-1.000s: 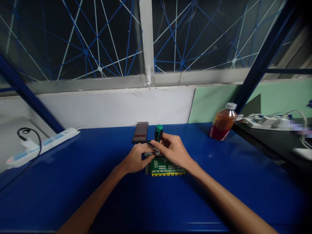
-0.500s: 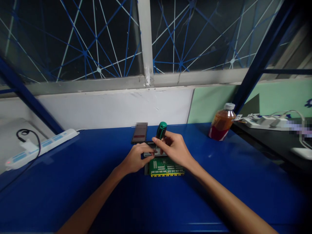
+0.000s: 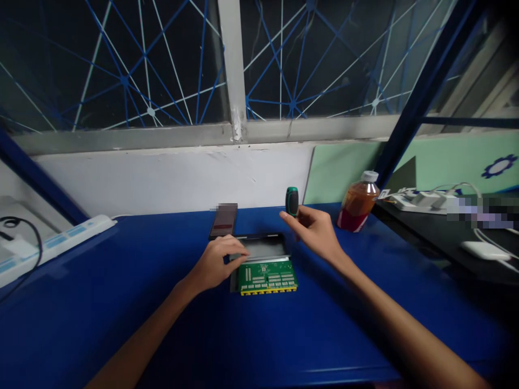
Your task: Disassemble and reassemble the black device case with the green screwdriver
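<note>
My right hand (image 3: 317, 227) is closed around a green and black screwdriver (image 3: 292, 202). The handle points up, and the hand is raised to the right of a metal case (image 3: 265, 247). A green circuit board (image 3: 270, 274) with a yellow strip along its front edge lies at the near side of the case. At the case's left end, my left hand (image 3: 219, 261) has its thumb and fingers on either side of the silver edge. Whether a small part sits between those fingertips is too small to tell.
A phone (image 3: 224, 220) lies behind my left hand. At the back right stands a bottle of amber drink (image 3: 359, 202). A white power strip (image 3: 81, 237) with a black cable runs along the left side. On the black surface at right are white plugs and a white adapter (image 3: 485, 250).
My right hand has lifted the screwdriver away from the case, up and to the right, uncovering more of the board. My left hand stays at the left end. The view has shifted slightly right.
</note>
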Demonstrator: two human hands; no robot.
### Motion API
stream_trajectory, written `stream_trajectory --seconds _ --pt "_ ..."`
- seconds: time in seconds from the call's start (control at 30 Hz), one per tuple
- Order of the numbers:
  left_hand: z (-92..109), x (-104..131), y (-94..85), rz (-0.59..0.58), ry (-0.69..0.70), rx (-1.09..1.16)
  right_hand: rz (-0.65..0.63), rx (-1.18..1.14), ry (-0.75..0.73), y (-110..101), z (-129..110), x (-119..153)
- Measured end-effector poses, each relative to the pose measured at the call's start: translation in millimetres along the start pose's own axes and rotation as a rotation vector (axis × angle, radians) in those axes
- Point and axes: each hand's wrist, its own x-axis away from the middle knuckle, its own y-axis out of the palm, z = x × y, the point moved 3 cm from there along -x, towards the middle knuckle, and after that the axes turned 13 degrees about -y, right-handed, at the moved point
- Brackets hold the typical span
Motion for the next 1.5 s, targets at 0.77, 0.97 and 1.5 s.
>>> stream_trajectory --seconds 0.77,0.97,1.5 --pt "69 -84 83.6 -0.148 0.262 -0.315 -0.579 0.710 0.108 -23 85 35" --pt "67 -80 85.9 -0.145 0.236 -0.307 -0.598 0.720 0.116 -22 86 35" --pt "13 -5 -2.4 -0.048 0.072 -0.211 -0.635 0.691 0.046 -23 78 37"
